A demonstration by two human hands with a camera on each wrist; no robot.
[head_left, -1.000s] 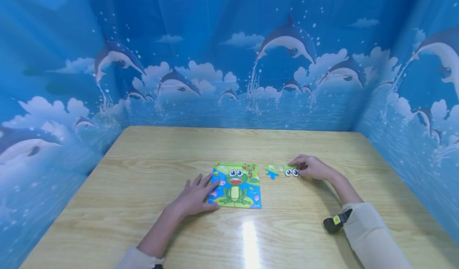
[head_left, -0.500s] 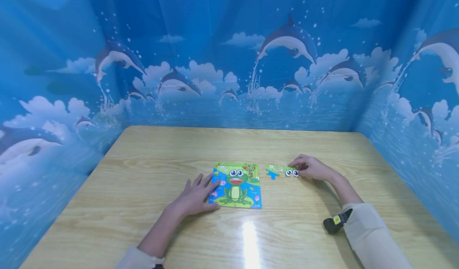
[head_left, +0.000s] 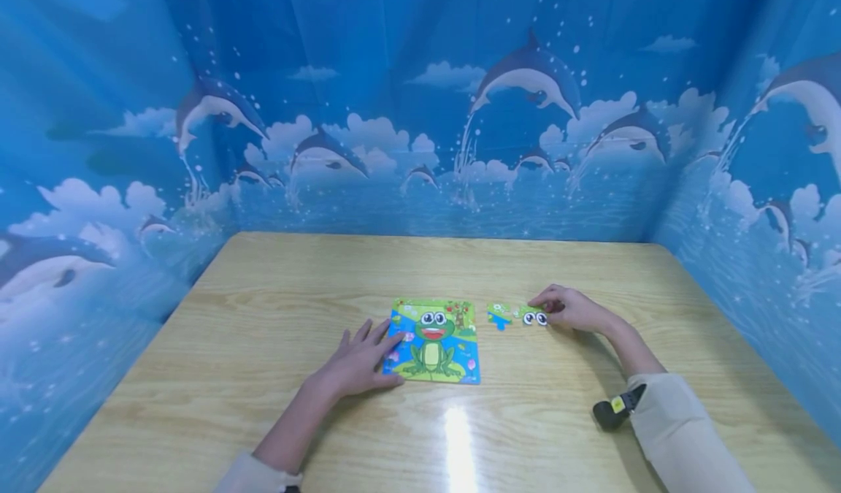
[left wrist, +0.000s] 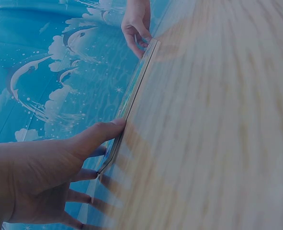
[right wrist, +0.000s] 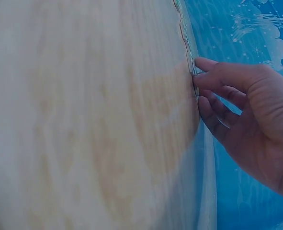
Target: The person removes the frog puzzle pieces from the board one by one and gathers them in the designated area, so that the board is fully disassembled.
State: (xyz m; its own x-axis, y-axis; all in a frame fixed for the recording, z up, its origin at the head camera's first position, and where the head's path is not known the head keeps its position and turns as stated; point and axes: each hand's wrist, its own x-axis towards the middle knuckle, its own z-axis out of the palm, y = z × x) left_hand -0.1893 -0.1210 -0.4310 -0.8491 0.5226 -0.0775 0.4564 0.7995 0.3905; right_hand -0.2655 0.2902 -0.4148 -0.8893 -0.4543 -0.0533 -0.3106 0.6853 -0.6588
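A square frog puzzle (head_left: 431,354) lies flat in the middle of the table. My left hand (head_left: 355,361) rests at its left side with spread fingers, the index finger on the picture and the thumb at the lower left corner; in the left wrist view that thumb (left wrist: 100,134) touches the board's edge. To the right lies a green and blue puzzle piece (head_left: 499,315). Beside it is a puzzle piece with two cartoon eyes (head_left: 534,318), pinched at its right end between thumb and index finger of my right hand (head_left: 571,308). In the right wrist view the piece is seen nearly edge-on.
The wooden table (head_left: 296,281) has a bright light reflection near its front. A blue curtain printed with dolphins (head_left: 368,113) hangs behind and along both sides. A small black device (head_left: 611,414) is strapped at the right wrist.
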